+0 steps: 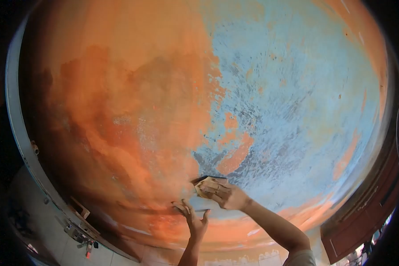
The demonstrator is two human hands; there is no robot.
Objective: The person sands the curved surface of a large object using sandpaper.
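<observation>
Seemingly mid-rub, lower centre: right hand clamped on block against wall, left hand spread; next likely needs even pressure.

The wall stops forward reach, leaving upward room.

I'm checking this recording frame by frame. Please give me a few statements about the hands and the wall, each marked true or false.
1. The right hand holds a flat tool at the wall. True.
2. The left hand is lower in the picture than the right hand. True.
3. The left hand grips a second tool. False: it is empty, with its fingers spread.
4. The wall shows both orange and light-blue areas. True.
5. The light-blue area lies mainly on the left side of the picture. False: it lies mainly on the right side.
</observation>
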